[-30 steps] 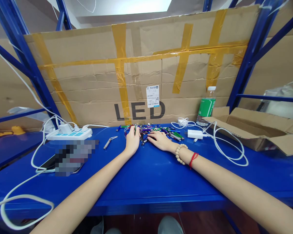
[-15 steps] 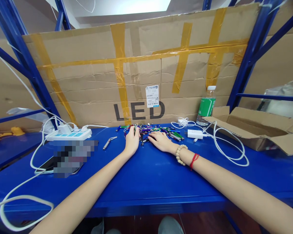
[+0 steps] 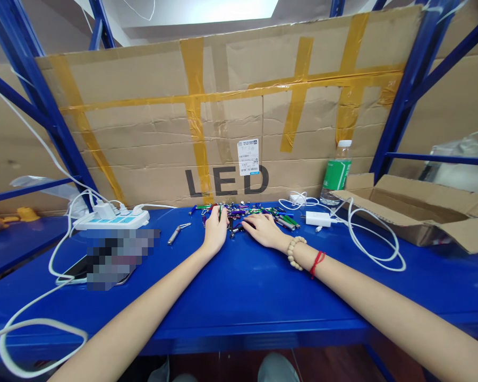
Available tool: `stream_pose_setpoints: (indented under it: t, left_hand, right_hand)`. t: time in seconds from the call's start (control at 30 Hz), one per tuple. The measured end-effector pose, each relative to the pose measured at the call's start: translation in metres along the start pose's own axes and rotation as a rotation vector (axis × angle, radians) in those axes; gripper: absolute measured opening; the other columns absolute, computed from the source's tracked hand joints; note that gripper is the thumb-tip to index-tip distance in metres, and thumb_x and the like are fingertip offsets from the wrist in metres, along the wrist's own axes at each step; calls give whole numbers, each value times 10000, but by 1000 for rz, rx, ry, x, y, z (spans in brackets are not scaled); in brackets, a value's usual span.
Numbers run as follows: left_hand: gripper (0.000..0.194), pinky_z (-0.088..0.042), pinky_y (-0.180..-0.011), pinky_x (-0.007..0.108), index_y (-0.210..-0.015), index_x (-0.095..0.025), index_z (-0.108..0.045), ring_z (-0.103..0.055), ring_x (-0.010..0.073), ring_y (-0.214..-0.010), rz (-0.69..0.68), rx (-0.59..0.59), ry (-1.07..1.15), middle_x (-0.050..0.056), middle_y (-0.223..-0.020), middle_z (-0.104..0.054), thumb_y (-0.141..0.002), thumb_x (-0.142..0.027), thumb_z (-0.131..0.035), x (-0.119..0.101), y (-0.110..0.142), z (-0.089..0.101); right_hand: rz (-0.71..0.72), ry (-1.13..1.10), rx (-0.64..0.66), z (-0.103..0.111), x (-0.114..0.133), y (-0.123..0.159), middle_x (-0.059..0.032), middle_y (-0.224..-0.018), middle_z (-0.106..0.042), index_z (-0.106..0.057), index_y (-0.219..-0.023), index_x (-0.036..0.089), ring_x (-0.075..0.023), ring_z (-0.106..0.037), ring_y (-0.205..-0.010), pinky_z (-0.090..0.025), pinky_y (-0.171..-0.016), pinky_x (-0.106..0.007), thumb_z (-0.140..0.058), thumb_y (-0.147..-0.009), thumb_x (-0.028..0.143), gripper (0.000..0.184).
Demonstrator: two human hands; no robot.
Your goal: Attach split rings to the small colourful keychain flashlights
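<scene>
A heap of small, slim metal cylinders in purple, green, blue and silver point(image 3: 239, 213) lies against the cardboard at the back of the blue table; they look like mini torches with wrist loops, too small to be sure. My left hand point(image 3: 215, 231) rests on edge at the heap's left front, its fingers stretched forward and apart, with a bit of green showing between them. Palm down, my right hand point(image 3: 265, 231) lies at the heap's right front, fingers spread and touching the nearest pieces. A single silver cylinder with a loop point(image 3: 177, 234) sits apart, left of my left hand.
To the left are a white power strip point(image 3: 115, 219), white cables and a blurred phone-like device point(image 3: 103, 262). On the right stand a white charger point(image 3: 318, 219) with a looped cable, a green-labelled bottle point(image 3: 336, 175) and an open cardboard box point(image 3: 418, 212). Blue posts point(image 3: 51, 116) frame the table.
</scene>
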State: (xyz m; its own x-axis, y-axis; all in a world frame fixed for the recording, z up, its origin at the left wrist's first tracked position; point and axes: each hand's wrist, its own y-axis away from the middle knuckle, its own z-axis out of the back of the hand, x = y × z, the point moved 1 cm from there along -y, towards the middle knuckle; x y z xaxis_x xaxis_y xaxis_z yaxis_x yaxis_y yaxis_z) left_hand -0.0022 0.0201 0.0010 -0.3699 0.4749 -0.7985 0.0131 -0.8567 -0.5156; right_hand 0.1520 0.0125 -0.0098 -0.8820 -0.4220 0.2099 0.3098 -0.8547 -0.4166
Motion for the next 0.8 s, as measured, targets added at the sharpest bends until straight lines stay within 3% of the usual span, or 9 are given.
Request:
stream_pose_setpoints:
  t: [0.17,0.4,0.6,0.8]
  left_hand:
    - [215,-367,-563,213,-735,-195,-461,-474,101,-525,0,-3,0,-35,-574,-515,-837,-367,-385,0,0,0]
    - [216,-364,-567,212,-753,-197,-478,-474,102,-526,16,0,11,-36,-579,-516,-831,-377,-388,0,0,0]
    - [213,-369,-565,214,-739,-195,-469,-476,100,-527,5,0,-1,-35,-577,-518,-841,-360,-380,-1,0,0]
    - [205,-364,-570,215,-753,-197,-469,-476,100,-525,8,2,4,-38,-580,-518,-839,-361,-380,-2,1,0]
  right_hand:
    - [15,-31,5,-2,-1,-1,-73,-1144,-571,-618,-1015,211,-215,-461,-1094,-217,-956,-432,-256,-897,413,431]
    - [1,-19,33,0,0,0,-80,-1272,-477,-538,-1158,226,-217,-379,-1189,-202,-974,-453,-268,-894,413,422]
    - [15,32,7,1,-2,2,-59,-1142,-583,-609,-1057,246,-224,-444,-1108,-169,-973,-478,-252,-899,412,424]
    - [19,-41,8,-2,-3,1,-37,-1147,-584,-619,-1017,244,-211,-448,-1105,-179,-969,-476,-262,-895,414,415]
